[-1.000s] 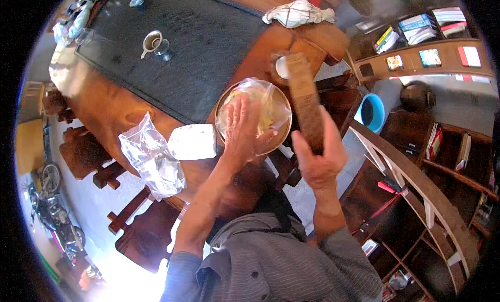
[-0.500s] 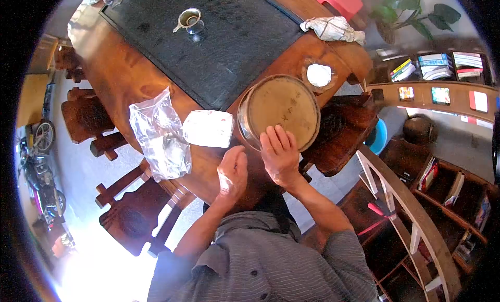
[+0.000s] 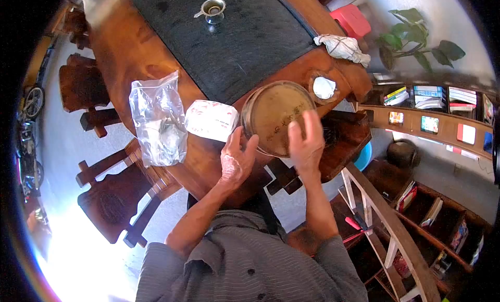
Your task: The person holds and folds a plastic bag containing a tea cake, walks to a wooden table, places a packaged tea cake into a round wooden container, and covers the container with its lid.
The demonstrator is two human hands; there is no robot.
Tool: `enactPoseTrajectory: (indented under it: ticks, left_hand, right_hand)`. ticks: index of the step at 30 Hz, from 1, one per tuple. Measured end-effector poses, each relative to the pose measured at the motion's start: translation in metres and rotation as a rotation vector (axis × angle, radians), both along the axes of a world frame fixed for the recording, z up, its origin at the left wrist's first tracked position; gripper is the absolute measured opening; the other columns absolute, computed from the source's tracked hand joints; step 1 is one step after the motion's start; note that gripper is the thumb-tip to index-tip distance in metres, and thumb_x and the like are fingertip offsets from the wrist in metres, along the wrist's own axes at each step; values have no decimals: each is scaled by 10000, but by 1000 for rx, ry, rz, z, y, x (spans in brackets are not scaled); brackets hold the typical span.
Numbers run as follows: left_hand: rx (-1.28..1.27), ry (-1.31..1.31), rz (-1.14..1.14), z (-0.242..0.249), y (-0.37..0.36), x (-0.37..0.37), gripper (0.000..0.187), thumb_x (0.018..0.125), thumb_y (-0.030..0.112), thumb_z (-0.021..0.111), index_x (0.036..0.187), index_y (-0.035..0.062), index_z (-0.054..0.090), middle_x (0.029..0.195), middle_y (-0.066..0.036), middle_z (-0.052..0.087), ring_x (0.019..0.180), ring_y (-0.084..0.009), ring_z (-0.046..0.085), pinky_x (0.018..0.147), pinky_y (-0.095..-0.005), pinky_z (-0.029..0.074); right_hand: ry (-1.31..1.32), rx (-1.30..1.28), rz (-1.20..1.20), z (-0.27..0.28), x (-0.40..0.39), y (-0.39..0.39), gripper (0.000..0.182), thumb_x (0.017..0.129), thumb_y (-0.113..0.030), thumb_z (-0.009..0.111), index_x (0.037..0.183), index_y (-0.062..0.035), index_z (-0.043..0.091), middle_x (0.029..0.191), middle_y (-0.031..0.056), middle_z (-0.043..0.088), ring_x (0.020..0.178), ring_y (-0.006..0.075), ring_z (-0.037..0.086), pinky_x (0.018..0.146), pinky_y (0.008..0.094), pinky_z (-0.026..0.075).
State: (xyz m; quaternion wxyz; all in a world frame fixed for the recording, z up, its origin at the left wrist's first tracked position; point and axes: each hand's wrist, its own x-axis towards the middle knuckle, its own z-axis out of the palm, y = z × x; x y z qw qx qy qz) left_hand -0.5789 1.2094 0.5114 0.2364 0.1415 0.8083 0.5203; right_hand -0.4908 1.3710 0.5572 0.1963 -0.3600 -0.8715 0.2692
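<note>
A round container with a tan lid (image 3: pixel 273 112) stands at the table's near right edge, dark handwritten characters across its top. My right hand (image 3: pixel 307 146), slightly blurred, is over the lid's right side with fingers apart. Close to the container's lower left side is my left hand (image 3: pixel 237 159), its thumb and fingers spread and nothing between them. A white packet with red print (image 3: pixel 211 120) lies just beyond my left fingertips. Left of that packet is a clear plastic bag (image 3: pixel 160 122) with something whitish inside.
A metal strainer (image 3: pixel 212 9) sits on the black tray (image 3: pixel 229 52). Along the right side of the table are a rolled white cloth (image 3: pixel 344 48) and a small dish with white paper (image 3: pixel 324 87). Wooden stools (image 3: pixel 117 198) surround the table; shelves (image 3: pixel 442 218) stand at right.
My right hand has shifted from the lid's near edge toward its right side. My left hand has opened from curled fingers and come nearer the container. The camera view has shifted slightly.
</note>
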Motion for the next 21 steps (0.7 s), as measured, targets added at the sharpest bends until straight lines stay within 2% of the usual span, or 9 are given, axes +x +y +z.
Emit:
enactPoseTrajectory:
  ticks: [1,3,4,7,8,12,15,18,21]
  left_hand:
    - [-42,39,-1,0,2,0,562,900,336,703,1258,-72,558,1137,-261,634,1006,-374,640,882,-434,513]
    - [-125,111,-5,4,8,2,616,897,388,698,1279,-71,546,1200,-275,604,1064,-392,616,922,-453,496]
    - [-173,80,-17,9,10,2,626,900,380,699,1315,-59,535,1229,-265,588,1112,-400,600,942,-446,495]
    - [-234,74,-42,14,16,0,636,899,375,697,1314,-77,528,1268,-267,553,1149,-399,571,964,-440,481]
    - [-230,84,-54,11,16,1,649,896,377,696,1314,-88,522,1291,-271,531,1172,-410,548,980,-442,470]
    - [-102,50,46,3,18,5,607,894,328,697,1295,-94,528,1280,-276,548,1164,-400,556,976,-441,470]
    - [-31,-4,94,-4,15,3,585,894,310,695,1285,-93,530,1227,-283,591,1094,-393,602,940,-429,492]
    - [-70,-4,109,-10,14,3,548,905,302,685,1265,-86,546,1141,-274,641,985,-384,649,883,-414,520]
    - [-41,-25,102,-12,11,1,486,921,280,667,1231,-81,573,1067,-267,669,926,-383,670,839,-413,535]
  right_hand:
    - [31,33,-76,-3,-5,13,526,917,-227,650,1317,86,513,1369,291,519,1273,451,491,1079,479,394]
    - [-6,-78,-261,-7,-17,32,559,926,-278,643,1330,84,511,1363,287,531,1285,422,497,1088,463,389]
    - [-37,-227,-327,-4,-21,39,622,923,-341,646,1363,72,498,1380,282,524,1298,402,496,1102,456,375]
    - [-201,-309,-451,-42,-17,53,666,917,-399,649,1381,54,498,1360,268,543,1275,398,511,1084,454,390]
    - [-220,-299,-449,-33,-20,49,659,909,-425,654,1356,45,534,1311,261,568,1229,403,535,1052,457,411]
    - [-123,-150,-389,-45,-5,52,612,908,-421,655,1283,59,588,1285,266,559,1185,405,547,1027,459,424]
    - [-46,-168,-376,-55,-3,55,613,903,-414,660,1284,61,581,1286,261,553,1172,401,550,1019,460,428]
    - [-126,-58,-358,-61,-2,56,609,900,-411,661,1278,60,582,1287,263,547,1171,394,549,1007,453,435]
    - [-149,-103,-326,-60,-2,58,591,899,-409,661,1248,60,580,1241,261,572,1146,380,567,986,446,445]
